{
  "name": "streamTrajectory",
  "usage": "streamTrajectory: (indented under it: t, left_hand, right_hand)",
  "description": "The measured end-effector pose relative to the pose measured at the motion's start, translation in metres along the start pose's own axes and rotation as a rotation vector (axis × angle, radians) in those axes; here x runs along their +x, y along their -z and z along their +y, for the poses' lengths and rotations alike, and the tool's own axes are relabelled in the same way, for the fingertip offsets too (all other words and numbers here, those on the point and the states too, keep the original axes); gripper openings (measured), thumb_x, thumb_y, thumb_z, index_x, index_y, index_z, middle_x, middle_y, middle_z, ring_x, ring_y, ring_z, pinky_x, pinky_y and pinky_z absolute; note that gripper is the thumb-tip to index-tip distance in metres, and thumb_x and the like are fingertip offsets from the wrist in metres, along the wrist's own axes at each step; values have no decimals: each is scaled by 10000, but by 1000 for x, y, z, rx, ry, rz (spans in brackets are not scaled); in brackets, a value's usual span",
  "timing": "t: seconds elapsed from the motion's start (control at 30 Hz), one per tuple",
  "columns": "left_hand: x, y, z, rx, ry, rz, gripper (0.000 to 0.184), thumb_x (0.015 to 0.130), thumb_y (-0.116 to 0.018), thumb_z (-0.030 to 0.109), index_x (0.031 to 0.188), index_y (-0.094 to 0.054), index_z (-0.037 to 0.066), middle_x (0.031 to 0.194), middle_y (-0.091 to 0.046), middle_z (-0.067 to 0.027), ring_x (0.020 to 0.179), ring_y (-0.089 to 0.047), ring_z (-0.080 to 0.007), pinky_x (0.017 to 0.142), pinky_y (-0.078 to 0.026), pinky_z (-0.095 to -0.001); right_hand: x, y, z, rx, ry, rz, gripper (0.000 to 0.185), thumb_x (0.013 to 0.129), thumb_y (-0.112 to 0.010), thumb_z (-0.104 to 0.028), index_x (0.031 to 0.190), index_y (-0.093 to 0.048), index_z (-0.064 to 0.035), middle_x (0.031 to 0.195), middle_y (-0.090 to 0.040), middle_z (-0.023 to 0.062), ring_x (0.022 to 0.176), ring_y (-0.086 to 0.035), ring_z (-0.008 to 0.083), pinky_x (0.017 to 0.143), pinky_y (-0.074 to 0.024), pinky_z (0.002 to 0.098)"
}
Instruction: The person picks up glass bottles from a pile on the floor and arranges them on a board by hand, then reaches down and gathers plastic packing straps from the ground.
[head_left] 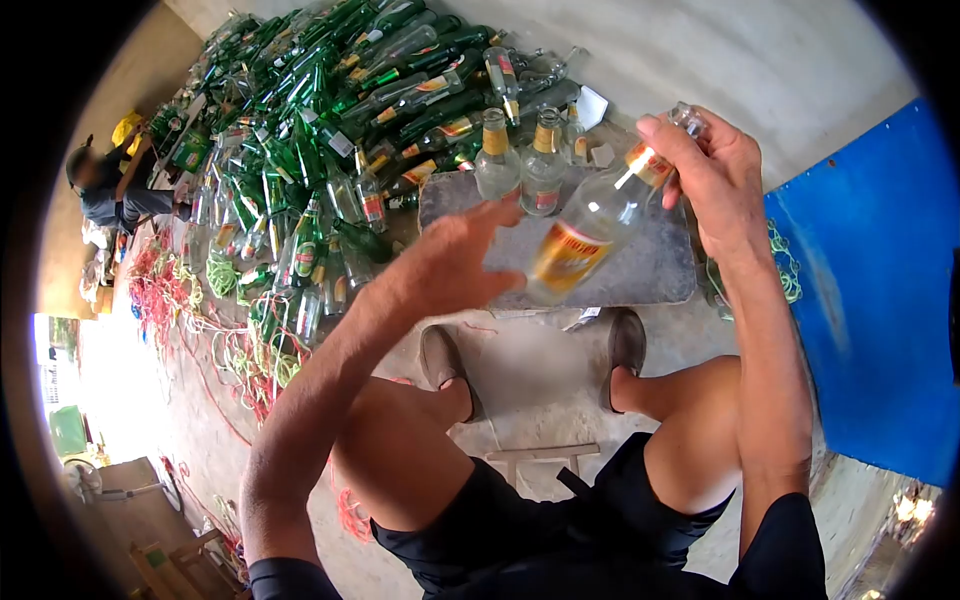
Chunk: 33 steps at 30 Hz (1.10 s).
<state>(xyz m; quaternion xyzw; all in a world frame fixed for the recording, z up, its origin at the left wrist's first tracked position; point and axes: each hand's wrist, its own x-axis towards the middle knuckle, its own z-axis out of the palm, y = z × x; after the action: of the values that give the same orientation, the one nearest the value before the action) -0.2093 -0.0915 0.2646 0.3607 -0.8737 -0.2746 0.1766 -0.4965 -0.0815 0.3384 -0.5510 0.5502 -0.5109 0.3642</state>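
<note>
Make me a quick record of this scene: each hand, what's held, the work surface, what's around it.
Right hand: gripping a bottle's neck
Held bottle: clear, orange-yellow label, tilted, base toward the left hand
Left hand: open beside the bottle's lower end; contact unclear
Grey tabletop: two clear bottles upright near its far edge
Bottle pile: mostly green, beyond and left
Blue panel: at right
Another person: far left, near the pile

Head-height view, forward and down
</note>
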Motion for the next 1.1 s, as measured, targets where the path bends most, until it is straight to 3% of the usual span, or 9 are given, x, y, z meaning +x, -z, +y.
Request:
streamTrajectory:
  t: [0.03,0.13,0.23,0.33,0.53,0.67,0.87,0.97,1.1]
  left_hand:
    - [6,-3,-11,-21,-39,103,528,836,-831,163,1284,-626,-30,1231,-719,-198,1137,-724,-315,995,-566,-418]
    - [28,2,-26,-192,266,231,425,845,-820,159,1178,-645,-39,1144,-725,-173,1031,-743,-283,927,-587,-413]
    - [44,-9,-42,-89,342,489,400,828,-816,175,1099,-611,-36,1011,-722,-174,897,-733,-298,838,-572,-442]
    - [55,-19,-56,-39,353,545,454,825,-820,186,1146,-598,-47,1073,-702,-207,906,-721,-319,852,-566,-429]
    - [66,-29,-77,97,421,557,701,847,-838,290,1375,-552,-72,1315,-649,-228,1117,-711,-308,954,-573,-428]
    - [71,-34,-89,71,443,505,748,856,-827,316,1425,-528,-66,1383,-617,-241,1133,-702,-326,977,-567,-433]
    - [75,-41,-97,22,443,502,759,864,-815,333,1463,-516,-26,1434,-585,-248,1169,-682,-336,987,-562,-447]
    - [77,-43,-102,33,431,509,754,864,-813,328,1472,-518,-6,1436,-585,-243,1175,-678,-336,987,-562,-448]
    - [81,-43,-109,-2,441,477,744,861,-808,322,1472,-531,2,1444,-581,-232,1172,-681,-330,983,-568,-440]
  right_hand:
    - [3,1,-2,-83,-5,24,262,914,-786,-268,889,-725,-14,727,-713,22,561,-552,61,496,-426,235]
    - [12,4,25,-192,113,63,298,915,-783,-280,912,-720,12,730,-712,28,590,-575,68,534,-440,244]
    - [24,7,53,-297,66,50,305,914,-777,-285,971,-720,8,731,-706,29,636,-594,84,590,-467,279]
    - [41,10,83,-353,54,44,302,910,-778,-293,989,-721,-7,733,-701,32,645,-595,90,612,-480,295]
    - [58,-1,111,-335,86,33,317,906,-781,-301,1012,-717,-10,737,-700,42,652,-601,108,634,-493,312]
    - [66,-13,123,-326,82,20,263,951,-779,-269,953,-705,-17,763,-664,-25,686,-537,46,625,-438,250]
    - [76,-21,146,-439,138,18,291,945,-782,-305,964,-713,-22,733,-650,-26,663,-530,50,604,-433,270]
    - [77,-22,148,-470,122,22,368,896,-788,-373,958,-699,-22,690,-652,63,623,-595,183,628,-493,365]
    - [77,-23,150,-436,116,0,354,896,-788,-362,945,-699,-23,690,-654,58,622,-592,172,624,-491,364]
